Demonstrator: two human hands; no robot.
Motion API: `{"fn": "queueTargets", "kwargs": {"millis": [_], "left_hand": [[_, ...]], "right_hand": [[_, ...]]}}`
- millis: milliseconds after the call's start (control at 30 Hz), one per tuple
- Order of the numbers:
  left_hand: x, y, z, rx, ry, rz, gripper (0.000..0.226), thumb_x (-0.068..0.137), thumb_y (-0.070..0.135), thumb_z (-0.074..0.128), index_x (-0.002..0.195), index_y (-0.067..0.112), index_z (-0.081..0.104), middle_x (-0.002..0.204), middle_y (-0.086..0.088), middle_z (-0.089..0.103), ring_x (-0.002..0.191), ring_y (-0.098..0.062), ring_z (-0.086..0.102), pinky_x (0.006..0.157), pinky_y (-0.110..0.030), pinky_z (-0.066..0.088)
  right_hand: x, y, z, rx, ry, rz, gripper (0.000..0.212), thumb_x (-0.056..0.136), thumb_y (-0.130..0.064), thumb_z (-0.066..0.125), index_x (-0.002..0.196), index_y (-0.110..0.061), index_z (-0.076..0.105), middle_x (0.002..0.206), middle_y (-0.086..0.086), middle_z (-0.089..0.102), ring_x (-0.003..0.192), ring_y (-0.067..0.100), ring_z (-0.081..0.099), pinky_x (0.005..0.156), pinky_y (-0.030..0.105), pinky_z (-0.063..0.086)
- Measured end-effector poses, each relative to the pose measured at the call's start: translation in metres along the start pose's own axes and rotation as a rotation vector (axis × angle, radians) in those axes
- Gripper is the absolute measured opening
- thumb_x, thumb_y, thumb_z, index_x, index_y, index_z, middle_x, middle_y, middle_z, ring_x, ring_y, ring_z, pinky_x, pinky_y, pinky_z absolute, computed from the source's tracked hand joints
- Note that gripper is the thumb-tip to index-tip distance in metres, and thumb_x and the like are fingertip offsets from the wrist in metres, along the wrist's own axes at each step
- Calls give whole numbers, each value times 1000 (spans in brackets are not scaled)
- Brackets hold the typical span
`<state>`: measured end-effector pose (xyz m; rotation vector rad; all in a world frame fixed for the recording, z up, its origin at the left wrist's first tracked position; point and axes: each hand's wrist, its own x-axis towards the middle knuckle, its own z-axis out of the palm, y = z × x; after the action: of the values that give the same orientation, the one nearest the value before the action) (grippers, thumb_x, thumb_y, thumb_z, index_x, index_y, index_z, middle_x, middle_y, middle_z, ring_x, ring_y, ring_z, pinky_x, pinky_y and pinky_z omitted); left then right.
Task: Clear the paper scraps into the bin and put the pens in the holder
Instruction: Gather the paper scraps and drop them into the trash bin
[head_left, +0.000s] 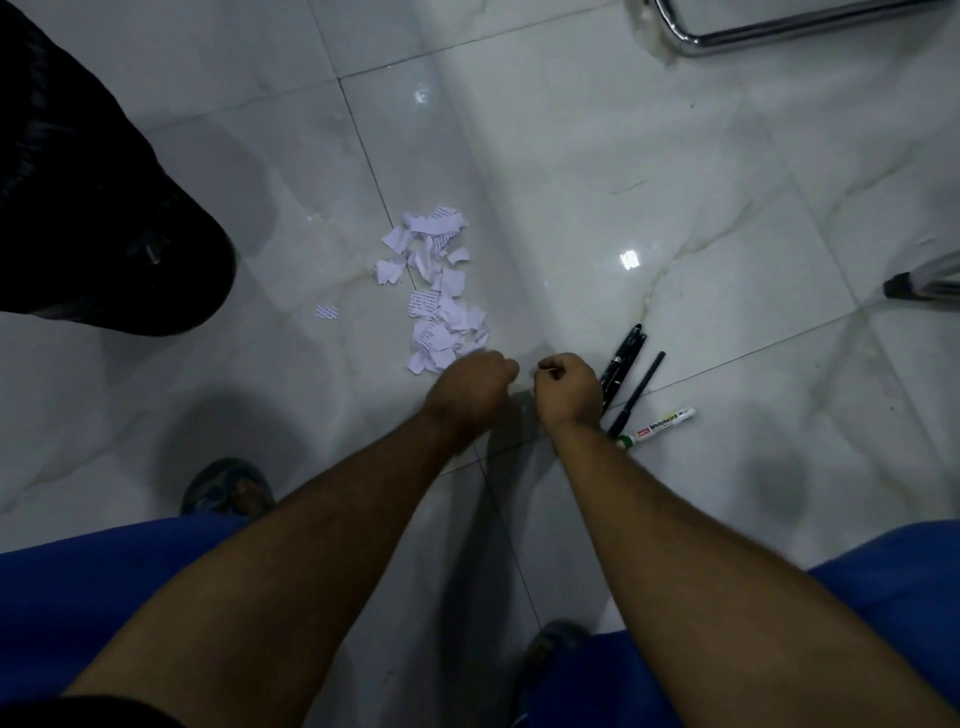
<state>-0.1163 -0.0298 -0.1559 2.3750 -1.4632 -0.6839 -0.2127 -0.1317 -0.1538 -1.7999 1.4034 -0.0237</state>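
A pile of torn white paper scraps (436, 291) lies on the glossy tiled floor, with one stray scrap (327, 312) to its left. My left hand (470, 387) is curled, knuckles up, over the near end of the pile, its fingers closing on scraps there. My right hand (566, 387) is curled into a fist just to the right, with nothing visible in it. Right of that hand lie two black pens (623, 353), a dark slim pen (638, 392) and a white whiteboard marker (658, 424). The black bin bag (104, 208) stands at the left. No pen holder is in view.
A chrome chair frame (727, 34) crosses the top right and a dark chair foot (917, 283) sits at the right edge. My sandalled feet (228, 486) and blue trousers (78, 587) fill the bottom of the view.
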Motion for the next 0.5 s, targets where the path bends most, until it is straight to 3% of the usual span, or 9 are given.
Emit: {"fn": "queueTargets", "kwargs": {"millis": [133, 200, 300, 400, 500], "left_hand": [[-14, 9, 2, -64, -97, 92, 36, 80, 37, 51, 83, 3, 61, 84, -20, 59, 74, -33, 56, 65, -40, 45], [-4, -4, -6, -18, 12, 44, 29, 77, 26, 45, 85, 3, 61, 87, -21, 58, 78, -34, 55, 65, -41, 44], [16, -29, -27, 128, 85, 51, 25, 70, 9, 54, 92, 3, 65, 88, -20, 60, 79, -38, 57, 64, -42, 47], [9, -36, -32, 227, 157, 129, 25, 72, 11, 64, 96, 7, 69, 85, -15, 61, 75, -35, 56, 62, -37, 44], [-8, -41, -29, 277, 278, 62, 31, 73, 16, 56, 101, 10, 67, 86, -11, 58, 78, -32, 54, 66, -36, 37]], "right_hand": [[0, -5, 15, -42, 23, 31, 24, 87, -17, 59, 110, -15, 68, 115, 11, 67, 106, 32, 62, 83, 29, 46], [6, -13, 20, -22, 14, -13, 26, 90, -16, 56, 114, -14, 67, 119, 12, 67, 109, 33, 61, 89, 31, 47], [20, -29, 23, 17, 70, -144, 32, 97, -21, 51, 127, -13, 60, 124, 16, 64, 112, 35, 59, 92, 38, 50], [33, -38, 24, -136, 234, -237, 45, 94, -26, 57, 135, -11, 52, 131, 17, 57, 117, 37, 54, 92, 43, 48], [44, -43, 32, -342, 172, -223, 66, 90, -28, 59, 148, -9, 36, 154, 18, 36, 140, 37, 34, 111, 45, 34]]}}
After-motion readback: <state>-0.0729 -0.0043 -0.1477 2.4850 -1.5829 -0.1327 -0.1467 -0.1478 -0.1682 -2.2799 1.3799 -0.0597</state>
